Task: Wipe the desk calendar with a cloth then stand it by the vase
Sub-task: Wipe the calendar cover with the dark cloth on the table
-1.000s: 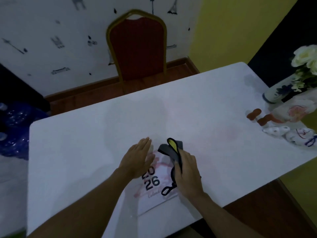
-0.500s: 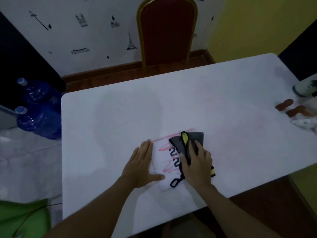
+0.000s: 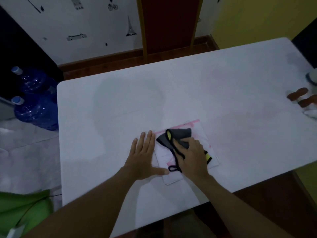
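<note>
The white desk calendar with pink markings lies flat on the white table, near its front edge. My left hand presses flat on the calendar's left edge, fingers spread, thumb across its lower part. My right hand holds a grey cloth with yellow lining and black trim pressed onto the calendar's face, covering the print. Only the base of the vase shows at the far right edge of the frame.
Small brown and white figurines sit at the table's right end near the vase. A red chair with a gold frame stands behind the table. Two blue water jugs stand on the floor to the left.
My right hand has slid the cloth up across the calendar's face, covering the printed numbers. My left hand stays on the left edge. My view has turned left, cutting off the vase.
</note>
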`<action>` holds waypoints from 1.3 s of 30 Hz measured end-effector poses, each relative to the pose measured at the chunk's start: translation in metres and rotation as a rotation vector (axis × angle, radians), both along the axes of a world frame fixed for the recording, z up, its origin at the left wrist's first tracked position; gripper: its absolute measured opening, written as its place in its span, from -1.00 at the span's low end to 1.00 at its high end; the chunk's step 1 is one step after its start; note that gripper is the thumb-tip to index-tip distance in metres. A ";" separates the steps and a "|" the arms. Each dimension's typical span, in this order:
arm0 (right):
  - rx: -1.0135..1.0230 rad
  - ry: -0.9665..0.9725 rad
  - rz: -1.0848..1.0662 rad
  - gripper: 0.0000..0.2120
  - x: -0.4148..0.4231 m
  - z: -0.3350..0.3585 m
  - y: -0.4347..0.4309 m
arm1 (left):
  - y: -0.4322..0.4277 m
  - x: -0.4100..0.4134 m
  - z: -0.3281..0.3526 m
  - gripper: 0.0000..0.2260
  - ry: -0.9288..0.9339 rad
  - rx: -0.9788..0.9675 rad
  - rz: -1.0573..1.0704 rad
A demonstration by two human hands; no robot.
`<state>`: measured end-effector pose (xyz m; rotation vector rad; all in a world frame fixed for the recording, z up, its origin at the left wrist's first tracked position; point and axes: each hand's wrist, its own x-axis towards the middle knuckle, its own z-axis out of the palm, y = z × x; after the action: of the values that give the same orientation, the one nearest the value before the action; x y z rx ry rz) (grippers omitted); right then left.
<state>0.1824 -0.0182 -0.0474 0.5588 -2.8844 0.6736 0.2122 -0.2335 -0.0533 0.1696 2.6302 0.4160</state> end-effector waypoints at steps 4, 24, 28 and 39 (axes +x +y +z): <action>-0.096 -0.094 -0.436 -0.71 -0.037 0.005 -0.008 | -0.001 0.000 0.000 0.29 0.003 -0.006 -0.004; -0.071 -0.111 -0.583 -0.69 -0.048 0.004 -0.009 | 0.001 -0.001 0.002 0.34 -0.014 0.017 0.043; -0.003 -0.052 -0.369 -0.65 -0.025 -0.001 -0.022 | 0.001 -0.001 0.002 0.35 -0.011 0.005 0.036; 0.114 -0.005 -0.106 -0.59 -0.001 -0.006 -0.016 | -0.001 -0.002 0.006 0.49 -0.039 0.000 0.003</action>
<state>0.1818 -0.0346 -0.0533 0.4132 -2.9464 0.4996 0.2107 -0.2345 -0.0477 0.1562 2.5921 0.4166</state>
